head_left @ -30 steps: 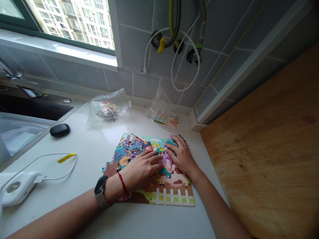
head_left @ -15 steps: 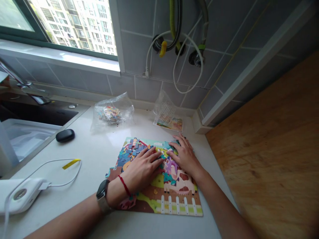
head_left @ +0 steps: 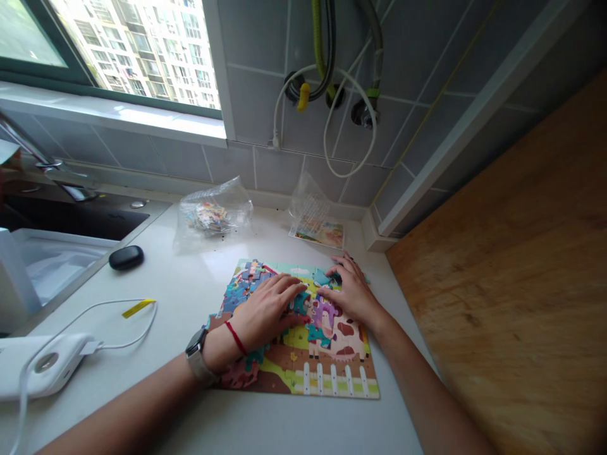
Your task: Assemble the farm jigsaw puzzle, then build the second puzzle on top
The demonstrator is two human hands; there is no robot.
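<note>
A colourful jigsaw puzzle point(head_left: 332, 379) with a cow and a white fence lies flat on the white counter, with several loose pieces on top of it. My left hand point(head_left: 268, 309), with a watch and a red string at the wrist, rests over the puzzle's middle, fingers apart, beside teal pieces. Over the upper right part is my right hand point(head_left: 351, 292), its fingers spread and curved near a light blue piece point(head_left: 321, 277). Purple pieces point(head_left: 324, 315) lie between the two hands. What is under my palms is hidden.
Behind the puzzle are a clear bag of pieces point(head_left: 213, 212) and a picture card point(head_left: 327, 234) under another clear bag. On the left are a black oval case point(head_left: 126, 257), a white device point(head_left: 52, 366) with a cable, and a sink point(head_left: 71, 218). A wooden panel point(head_left: 512, 272) stands right.
My left hand's thumb has moved away from its fingers, and more teal pieces show between them. My right hand's fingers are more bent. The view has shifted slightly.
</note>
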